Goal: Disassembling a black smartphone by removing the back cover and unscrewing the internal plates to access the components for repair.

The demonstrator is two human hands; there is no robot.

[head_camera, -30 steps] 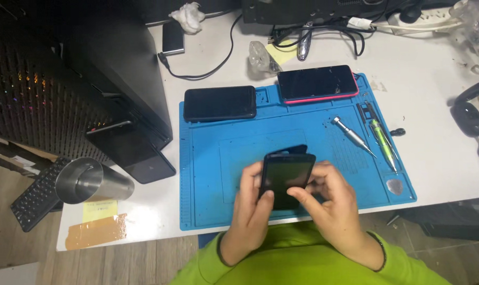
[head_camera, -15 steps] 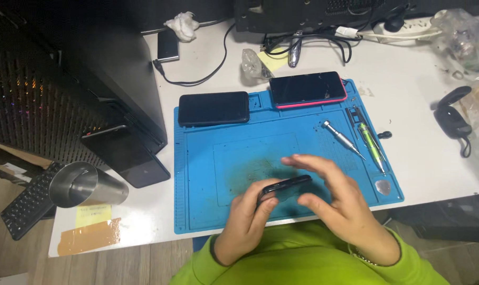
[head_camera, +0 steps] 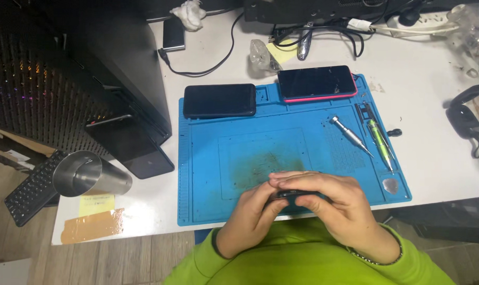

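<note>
Both my hands hold a black phone (head_camera: 292,194) flat and low over the near edge of the blue work mat (head_camera: 250,148). My left hand (head_camera: 252,214) grips it from below and the left side. My right hand (head_camera: 332,203) covers its top, fingers laid across it, so only a thin dark edge of the phone shows. Lime green sleeves cover both my arms.
On the mat's far edge lie a black phone (head_camera: 220,100) and a phone in a pink case (head_camera: 316,83). A silver screwdriver (head_camera: 350,135), green pen tool (head_camera: 380,142) and pick (head_camera: 391,185) lie right. A metal cup (head_camera: 89,175), computer tower (head_camera: 76,74), keyboard (head_camera: 31,187) and cables (head_camera: 324,31) surround it.
The phone was upright with its screen facing me, then tipped flat. My hands have lowered it toward the mat's near edge and my right hand now covers its top.
</note>
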